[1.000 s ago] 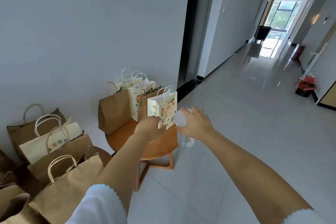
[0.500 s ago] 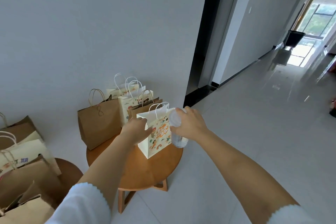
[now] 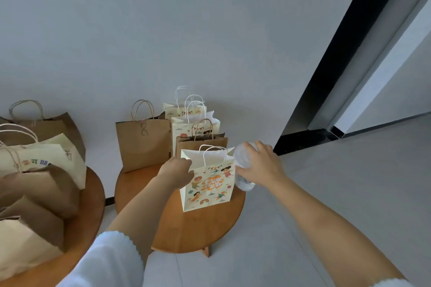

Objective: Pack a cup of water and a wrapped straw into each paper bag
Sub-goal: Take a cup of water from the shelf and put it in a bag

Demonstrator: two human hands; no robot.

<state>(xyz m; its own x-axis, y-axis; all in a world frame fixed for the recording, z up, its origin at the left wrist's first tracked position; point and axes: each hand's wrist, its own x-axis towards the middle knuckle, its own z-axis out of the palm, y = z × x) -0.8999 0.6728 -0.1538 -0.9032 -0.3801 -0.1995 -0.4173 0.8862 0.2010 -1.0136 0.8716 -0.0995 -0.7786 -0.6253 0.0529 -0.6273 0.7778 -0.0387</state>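
A small round wooden table (image 3: 198, 228) is seen from above, standing on a grey floor beside a pale wall. At its near right stands a cream paper bag (image 3: 207, 184) with white twisted handles, printed with cartoon children, bunting and large orange characters that cannot be read. The bag's top left rim is pinched by the left hand (image 3: 176, 171), fingers curled over the edge, so that the mouth is held open. A clear plastic cup of water (image 3: 242, 168) with a sealed lid is gripped by the right hand (image 3: 262, 165), fingers wrapped round its side. The cup is tilted, its lid turned toward the bag, and is held just beside the bag's right edge at rim height, outside the bag. No straw can be made out.

Behind the printed bag, a smaller brown bag (image 3: 201, 145) and two more cream printed bags (image 3: 193, 123) are lined up toward the wall. A larger plain brown bag (image 3: 143, 144) stands at the far left of the table.

On a second round table (image 3: 91, 216) at the left, further brown and cream bags are crowded together; one cream bag (image 3: 44, 161) carries coloured lettering, too blurred to be read.

A dark doorway (image 3: 338, 65) is seen at the far right.
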